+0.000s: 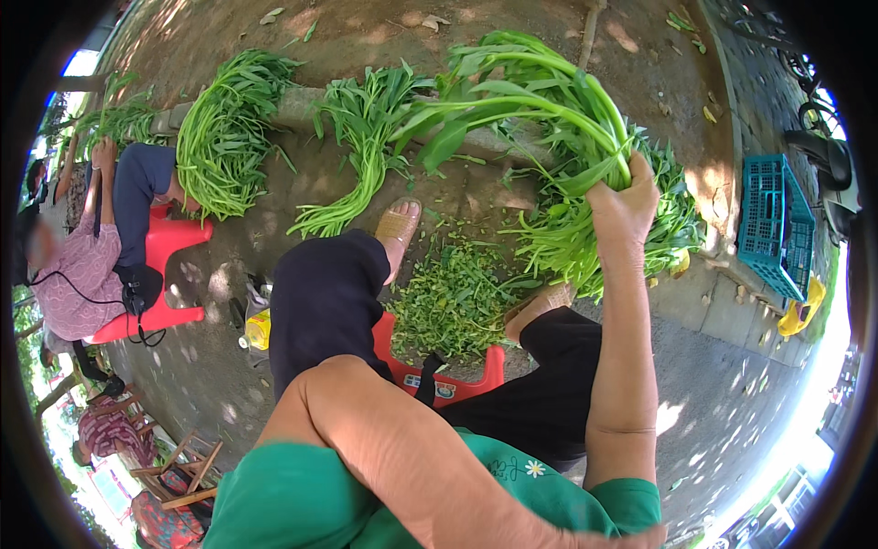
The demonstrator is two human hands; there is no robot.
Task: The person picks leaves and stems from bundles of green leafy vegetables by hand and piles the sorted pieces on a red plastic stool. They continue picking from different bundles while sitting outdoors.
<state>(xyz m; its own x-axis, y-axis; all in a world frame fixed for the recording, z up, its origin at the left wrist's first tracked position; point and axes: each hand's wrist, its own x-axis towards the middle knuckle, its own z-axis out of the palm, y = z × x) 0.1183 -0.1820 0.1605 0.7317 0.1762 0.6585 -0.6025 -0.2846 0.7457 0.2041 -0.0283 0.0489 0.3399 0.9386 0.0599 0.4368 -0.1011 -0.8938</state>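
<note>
The right hand (626,203) is closed around the stem ends of a bunch of greens (549,110), the forearm stretched away from the body and the wrist nearly straight. Thick, pale green stems arch over leftward to long, narrow leaves, raised above the curb (297,108). The left arm folds across the green shirt (283,494); its hand (615,540) is blurred and cut off, so I cannot tell its grip. Below the bunch, a leafy pile (567,242) lies along the curb's near edge. Torn leaves (448,297) cover the ground between the feet.
</note>
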